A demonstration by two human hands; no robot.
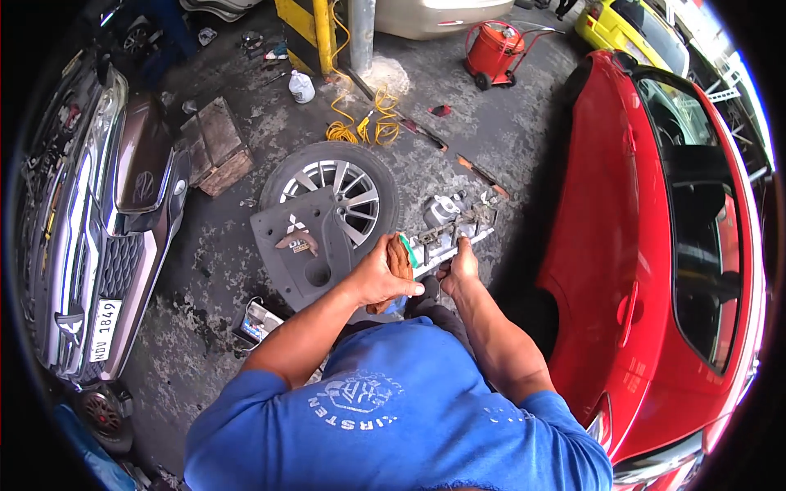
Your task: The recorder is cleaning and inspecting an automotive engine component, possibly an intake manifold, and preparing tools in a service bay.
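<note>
My left hand (379, 274) is closed around a crumpled brown rag (399, 259). A small green-edged piece (408, 250) shows beside the rag; its kind is unclear. To the right, the fingers of my right hand (462, 268) are pinched at the near edge of a long, light metal part (473, 246) with dark fittings along it. Behind that part stands a round silver metal component (442, 211). A grey plastic engine cover (274, 245) lies against an alloy wheel with its tyre (385, 180), left of my hands. On the cover rests a curved brown piece (299, 242).
A red car (589, 196) stands close on the right. To the left are a vehicle's front end (123, 237), a wooden box (219, 147) and a battery-like box (258, 319). Ahead lie a yellow cable (377, 123) and long tools (483, 176); a red wheeled tank (495, 51) stands farther off.
</note>
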